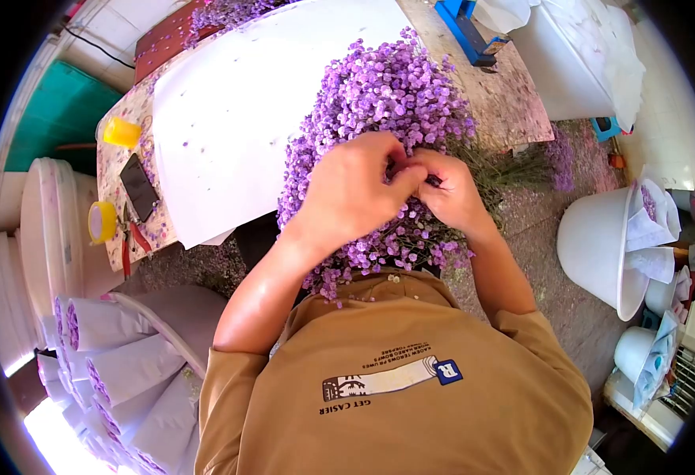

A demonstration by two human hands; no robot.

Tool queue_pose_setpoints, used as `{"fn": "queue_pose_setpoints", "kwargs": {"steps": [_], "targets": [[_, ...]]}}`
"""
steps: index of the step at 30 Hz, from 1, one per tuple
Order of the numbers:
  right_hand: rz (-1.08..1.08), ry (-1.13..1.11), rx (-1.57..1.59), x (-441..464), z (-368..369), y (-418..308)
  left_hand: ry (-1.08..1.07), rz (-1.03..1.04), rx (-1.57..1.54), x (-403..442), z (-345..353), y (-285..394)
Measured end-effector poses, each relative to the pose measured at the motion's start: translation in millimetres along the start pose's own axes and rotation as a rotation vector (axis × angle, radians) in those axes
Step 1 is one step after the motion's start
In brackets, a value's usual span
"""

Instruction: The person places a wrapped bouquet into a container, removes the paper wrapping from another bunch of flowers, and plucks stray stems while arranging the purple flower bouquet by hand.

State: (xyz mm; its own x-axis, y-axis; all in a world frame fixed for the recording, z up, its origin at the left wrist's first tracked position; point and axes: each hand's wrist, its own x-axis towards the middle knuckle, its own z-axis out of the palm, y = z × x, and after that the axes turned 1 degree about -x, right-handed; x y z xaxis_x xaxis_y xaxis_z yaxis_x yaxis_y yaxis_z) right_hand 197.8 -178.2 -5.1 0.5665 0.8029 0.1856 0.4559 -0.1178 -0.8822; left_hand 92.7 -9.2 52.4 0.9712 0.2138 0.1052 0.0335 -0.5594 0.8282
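A large bunch of small purple flowers (387, 95) lies over the table's near edge and against my lap, its green stems (514, 170) pointing right. Over the middle of the bunch, my left hand (355, 190) has its fingers bent inward and pressed together. My right hand (454, 190) meets it from the right, thumb and fingers pinched. The fingertips of both hands nearly touch. Whatever is between them is too small and hidden to make out.
White paper sheets (236, 111) cover much of the table. A phone (138, 187), yellow tape rolls (121, 133) and red-handled pliers (137, 236) lie left. A blue tool (464, 32) stands at the back. Wrapped bunches (129, 368) fill a container lower left; a white bucket (597, 245) is right.
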Motion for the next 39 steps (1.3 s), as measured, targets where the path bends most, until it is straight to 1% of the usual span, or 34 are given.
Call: {"fn": "queue_pose_setpoints", "kwargs": {"steps": [1, 2, 4, 6, 8, 10, 11, 12, 14, 16, 17, 18, 20, 21, 22, 24, 29, 31, 32, 34, 35, 36, 38, 39], "targets": [[0.028, -0.002, 0.017, 0, 0, 0, 0.104, 0.084, 0.11, -2, 11, -3], [0.018, -0.017, 0.021, -1, 2, 2, 0.174, 0.122, 0.174, -2, 17, -3], [-0.024, 0.03, -0.007, -3, 5, 9, 0.213, 0.184, 0.207, -12, 23, 0], [0.051, -0.05, 0.078, -2, -2, -2, 0.181, 0.346, 0.121, -25, 23, 5], [0.039, -0.074, 0.12, -2, -3, 1, 0.097, 0.392, -0.031, -45, 20, 17], [0.013, -0.087, 0.068, 1, 1, -8, -0.002, 0.313, -0.408, -61, 12, 23], [-0.012, -0.091, 0.014, 2, 1, -12, -0.142, 0.082, -0.51, -68, -7, 25], [-0.011, -0.09, 0.011, 2, 1, -10, -0.059, 0.072, -0.647, -69, -10, 15], [-0.022, -0.092, 0.003, 1, 2, -6, 0.014, -0.236, -1.067, -70, -29, -2], [-0.047, -0.093, -0.026, 3, 2, -8, 0.069, -0.292, -1.05, -62, -46, -16], [-0.042, -0.097, -0.038, 3, 3, -7, 0.03, -0.338, -0.894, -56, -53, -26], [-0.037, -0.103, -0.05, 3, 3, -7, 0.035, -0.337, -0.897, -52, -51, -33], [-0.054, -0.102, -0.057, 5, 5, -9, 0.046, -0.134, -0.361, -42, -42, -40], [-0.065, -0.096, -0.063, 4, 5, -9, 0.049, -0.147, -0.254, -39, -39, -37], [-0.062, -0.097, -0.067, 4, 5, -10, 0.048, -0.146, -0.259, -36, -34, -37], [-0.069, -0.11, -0.069, 5, 4, -10, 0.056, 0.028, 0.015, -32, -23, -41], [-0.073, -0.088, -0.096, 5, 5, -11, 0.034, 0.053, 0.101, -29, -13, -43], [-0.05, -0.078, -0.086, 5, 5, -10, 0.146, 0.032, -0.124, -32, -18, -35], [-0.032, -0.074, -0.074, 5, 6, -10, 0.135, 0.035, -0.123, -34, -23, -33], [-0.03, -0.062, -0.084, 5, 6, -9, 0.035, -0.253, -0.639, -36, -33, -29], [-0.021, -0.054, -0.094, 5, 7, -10, -0.012, -0.315, -0.832, -37, -39, -21], [-0.012, -0.047, -0.104, 5, 7, -10, -0.016, -0.314, -0.829, -37, -38, -18], [-0.034, -0.044, -0.109, 5, 8, -6, -0.048, -0.15, -0.507, -34, -30, -9], [-0.021, -0.037, -0.105, 4, 7, -6, -0.043, -0.053, -0.407, -33, -24, -7]]}}
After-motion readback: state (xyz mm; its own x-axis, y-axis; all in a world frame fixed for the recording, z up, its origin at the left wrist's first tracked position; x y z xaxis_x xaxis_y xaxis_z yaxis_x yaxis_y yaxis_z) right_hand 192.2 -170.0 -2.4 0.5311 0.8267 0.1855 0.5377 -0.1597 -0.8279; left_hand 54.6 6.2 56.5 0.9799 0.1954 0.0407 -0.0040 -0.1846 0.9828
